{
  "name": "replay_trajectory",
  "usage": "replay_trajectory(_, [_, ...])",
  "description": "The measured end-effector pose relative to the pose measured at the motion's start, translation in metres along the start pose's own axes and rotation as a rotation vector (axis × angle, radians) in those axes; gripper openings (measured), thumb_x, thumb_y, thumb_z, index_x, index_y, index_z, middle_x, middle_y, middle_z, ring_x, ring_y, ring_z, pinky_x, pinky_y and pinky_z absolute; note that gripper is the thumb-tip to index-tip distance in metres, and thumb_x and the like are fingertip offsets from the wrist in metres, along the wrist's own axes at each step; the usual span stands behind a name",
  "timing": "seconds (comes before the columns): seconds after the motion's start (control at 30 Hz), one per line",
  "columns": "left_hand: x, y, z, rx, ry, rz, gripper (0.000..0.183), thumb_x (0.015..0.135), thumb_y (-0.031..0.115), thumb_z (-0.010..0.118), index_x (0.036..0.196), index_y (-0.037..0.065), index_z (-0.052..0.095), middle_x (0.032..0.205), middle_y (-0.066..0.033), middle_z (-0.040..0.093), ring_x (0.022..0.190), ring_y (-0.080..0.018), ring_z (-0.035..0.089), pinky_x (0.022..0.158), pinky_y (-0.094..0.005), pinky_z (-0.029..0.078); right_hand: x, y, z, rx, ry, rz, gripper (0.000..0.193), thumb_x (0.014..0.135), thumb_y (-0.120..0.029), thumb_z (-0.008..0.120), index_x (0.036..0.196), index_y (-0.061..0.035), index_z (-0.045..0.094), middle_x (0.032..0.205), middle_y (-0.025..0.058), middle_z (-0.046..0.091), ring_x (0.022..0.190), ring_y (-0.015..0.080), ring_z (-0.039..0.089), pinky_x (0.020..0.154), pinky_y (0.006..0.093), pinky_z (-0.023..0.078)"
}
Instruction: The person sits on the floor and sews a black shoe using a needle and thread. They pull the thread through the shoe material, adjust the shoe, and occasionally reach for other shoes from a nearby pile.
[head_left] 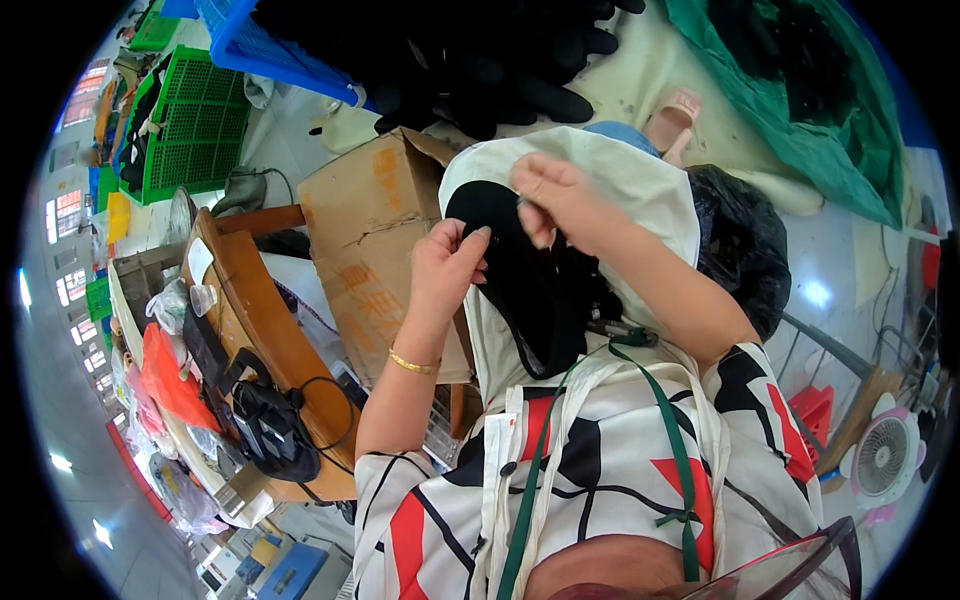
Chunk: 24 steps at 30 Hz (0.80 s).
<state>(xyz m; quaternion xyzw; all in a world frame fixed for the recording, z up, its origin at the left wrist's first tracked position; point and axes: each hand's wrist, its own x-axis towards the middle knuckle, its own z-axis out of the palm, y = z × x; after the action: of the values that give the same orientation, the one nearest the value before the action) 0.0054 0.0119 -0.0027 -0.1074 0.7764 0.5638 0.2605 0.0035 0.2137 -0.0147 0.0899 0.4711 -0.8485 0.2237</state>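
Observation:
A long, black, soft piece with a rounded end [515, 270], shaped like a shoe or slipper, lies across the white apron [650, 185] on my lap. My left hand [445, 262] pinches its left edge between thumb and fingers. Above its right side, my right hand [555, 200] is raised and partly blurred, fingers curled together. Whether something small is between them I cannot make out. Dark loose bits [590, 290] lie beside the black piece. Close to my waist, a small dark metal tool [625, 333], perhaps snips, rests by a green ribbon [660, 380].
Ahead stands a blue crate [290, 65] heaped with black pieces [500, 80]. A cardboard box [365, 230] is on my left, beside a wooden table [270, 300] with a black bag [270, 425]. To the right are a black plastic bag [740, 240] and a green sack [800, 130].

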Motion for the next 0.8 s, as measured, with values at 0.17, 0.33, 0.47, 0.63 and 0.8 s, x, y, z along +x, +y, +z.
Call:
replay_trajectory(0.17, [0.0, -0.002, 0.002, 0.127, 0.067, 0.057, 0.029, 0.087, 0.023, 0.069, 0.071, 0.004, 0.053, 0.059, -0.0014, 0.056, 0.049, -0.0072, 0.052, 0.046, -0.0243, 0.043, -0.023, -0.017, -0.022, 0.176, 0.139, -0.117, 0.015, 0.098, -0.021, 0.06, 0.095, -0.0061, 0.057, 0.061, -0.0046, 0.046, 0.049, 0.004, 0.039, 0.041, 0.0202, 0.031])
replay_trajectory(0.33, [0.003, -0.007, 0.005, 0.302, 0.12, 0.137, 0.032, 0.085, 0.024, 0.069, 0.07, 0.002, 0.051, 0.057, -0.0023, 0.052, 0.051, -0.0087, 0.047, 0.049, -0.0277, 0.041, -0.052, -0.015, -0.031, 0.162, 0.128, -0.16, 0.015, 0.098, -0.021, 0.06, 0.094, -0.0062, 0.057, 0.065, -0.0056, 0.045, 0.049, 0.0022, 0.037, 0.043, 0.0191, 0.027])
replay_trajectory(0.47, [0.004, -0.011, 0.005, 0.401, 0.14, 0.182, 0.033, 0.084, 0.025, 0.071, 0.073, 0.0, 0.052, 0.057, -0.0026, 0.05, 0.054, -0.0112, 0.043, 0.053, -0.0287, 0.041, -0.068, -0.01, -0.036, 0.24, 0.206, -0.252, 0.015, 0.099, -0.02, 0.059, 0.094, -0.0059, 0.057, 0.066, -0.006, 0.044, 0.049, 0.0013, 0.034, 0.043, 0.0188, 0.025])
replay_trajectory(0.63, [-0.002, -0.019, 0.003, 0.263, 0.146, 0.276, 0.032, 0.081, 0.028, 0.077, 0.086, 0.001, 0.059, 0.063, -0.0038, 0.05, 0.058, -0.0132, 0.046, 0.055, -0.0284, 0.042, -0.071, 0.004, -0.055, 0.206, 0.162, -0.226, 0.011, 0.099, -0.018, 0.058, 0.097, -0.0076, 0.057, 0.067, -0.0071, 0.044, 0.05, 0.0016, 0.037, 0.044, 0.0179, 0.027])
replay_trajectory(0.8, [-0.025, -0.004, 0.003, 0.568, 0.233, 0.673, 0.035, 0.082, 0.025, 0.077, 0.103, 0.003, 0.062, 0.078, -0.0059, 0.057, 0.069, -0.0176, 0.057, 0.061, -0.0299, 0.049, -0.065, 0.005, -0.037, -0.57, 0.348, -0.443, 0.01, 0.094, -0.018, 0.063, 0.097, -0.0086, 0.061, 0.065, 0.0026, 0.046, 0.058, 0.0138, 0.051, 0.053, 0.0281, 0.043])
